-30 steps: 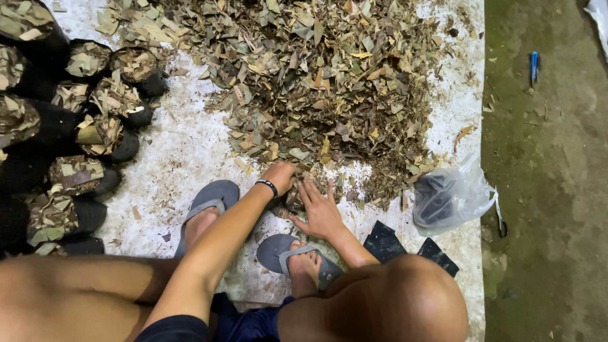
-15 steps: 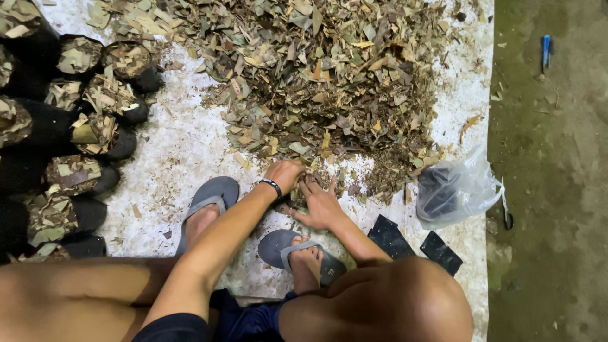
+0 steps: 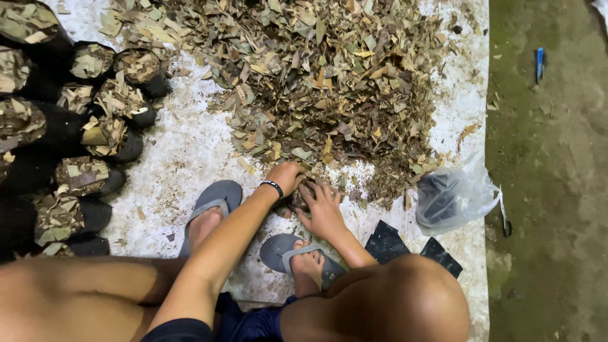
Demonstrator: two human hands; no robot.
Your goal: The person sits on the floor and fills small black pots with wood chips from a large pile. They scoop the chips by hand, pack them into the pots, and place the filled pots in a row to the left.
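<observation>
Head cam looks straight down on a person squatting at the edge of a big pile of dry chopped leaves (image 3: 304,82), spread over a speckled white sheet (image 3: 183,152) on the ground. Both hands meet at the pile's near edge, w/ a small dark bag (image 3: 299,197) between them, mostly hidden by fingers and leaf bits. Left hand (image 3: 285,177) is curled on the bag's far-left side, knuckles up, black wristband (image 3: 272,187) on that wrist; can't tell if it truly clamps the bag or just presses leaves in. Right hand (image 3: 324,208) lies w/ fingers spread, palm down, touching the bag's near-right side, not closed round it. Hands sit just beside each other, nearly touching. Below them, two feet in grey flip-flops: left one (image 3: 212,206) near the left forearm, right one (image 3: 303,258) just under the right wrist. Far left of the sheet: a cluster of black bags already stuffed w/ leaf mix (image 3: 82,139), standing upright, packed close. To the right of the hands, flat black empty bags (image 3: 386,242) on the sheet, and beside them a clear plastic bag w/ dark stuff inside (image 3: 453,197). Off the sheet, on greenish ground (image 3: 557,190), a small blue object (image 3: 539,62) lies well apart from everything.
</observation>
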